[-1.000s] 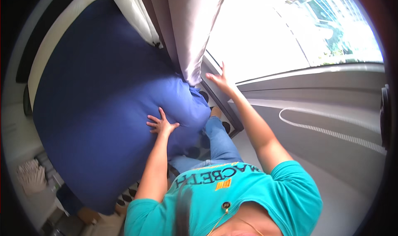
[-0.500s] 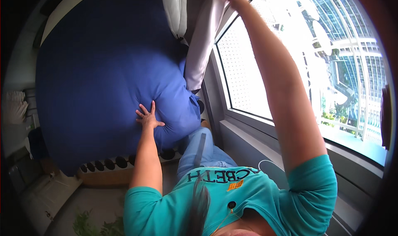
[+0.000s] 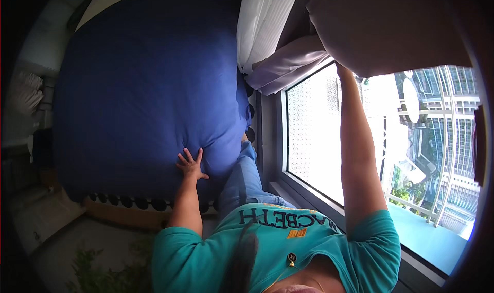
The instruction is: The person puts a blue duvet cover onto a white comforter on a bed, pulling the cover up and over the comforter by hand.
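The left hand [image 3: 191, 164] lies flat with fingers spread on the deep blue, puffy fabric duvet [image 3: 149, 97] that covers the bed. It presses near the duvet's lower right corner, where the cloth bunches into soft creases around the palm. The duvet stretches away from that hand up and to the left, filling most of the left half of the view, and its right edge runs just beside the window frame [image 3: 280, 138].

The right arm reaches straight up along the window, and the right hand [image 3: 343, 69] disappears behind the lower edge of a pale mauve, heavy cloth curtain [image 3: 381, 25]; whether its fingers are spread or gripping the cloth cannot be told. This curtain hangs above and in front of the hand, across the top right of the view. A white, ribbed sheer curtain [image 3: 265, 20] hangs between the duvet and the mauve curtain, its folds gathered near the top of the window frame.

The person wears a teal short-sleeved shirt [image 3: 267, 246] and blue jeans [image 3: 244, 177], one knee touching the duvet's corner.
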The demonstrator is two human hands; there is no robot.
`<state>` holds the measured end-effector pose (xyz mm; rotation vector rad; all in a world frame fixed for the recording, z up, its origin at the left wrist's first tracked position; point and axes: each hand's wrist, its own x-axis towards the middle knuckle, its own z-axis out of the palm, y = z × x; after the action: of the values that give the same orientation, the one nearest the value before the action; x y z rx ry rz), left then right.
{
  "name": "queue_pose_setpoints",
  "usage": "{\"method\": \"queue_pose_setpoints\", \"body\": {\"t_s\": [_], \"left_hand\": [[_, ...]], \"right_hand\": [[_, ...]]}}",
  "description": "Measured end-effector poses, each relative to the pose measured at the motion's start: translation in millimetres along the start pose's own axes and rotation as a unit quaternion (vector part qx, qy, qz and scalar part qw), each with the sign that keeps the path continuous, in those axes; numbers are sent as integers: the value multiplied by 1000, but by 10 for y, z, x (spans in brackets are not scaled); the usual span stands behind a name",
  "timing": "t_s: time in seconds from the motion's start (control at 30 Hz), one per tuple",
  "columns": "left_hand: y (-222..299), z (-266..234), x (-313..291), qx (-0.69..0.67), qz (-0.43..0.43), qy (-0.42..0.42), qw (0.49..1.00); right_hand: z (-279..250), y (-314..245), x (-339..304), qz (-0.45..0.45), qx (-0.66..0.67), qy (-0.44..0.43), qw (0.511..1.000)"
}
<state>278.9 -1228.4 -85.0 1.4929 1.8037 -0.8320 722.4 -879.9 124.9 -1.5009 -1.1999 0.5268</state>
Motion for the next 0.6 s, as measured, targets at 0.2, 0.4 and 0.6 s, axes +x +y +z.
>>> {"method": "queue_pose_setpoints", "body": {"t_s": [0.2,0.4,0.6], "left_hand": [[-85,30,-60,7,0,13,1000],[-255,420,111,-45,-19,142,989],[-5,107,-10,-88,-10,118,989]], "right_hand": [[352,441,-569,288,-13,-69,955],[568,727,-707,578,105,-338,735],[1806,229,-372,292,26,-502,814]]}}
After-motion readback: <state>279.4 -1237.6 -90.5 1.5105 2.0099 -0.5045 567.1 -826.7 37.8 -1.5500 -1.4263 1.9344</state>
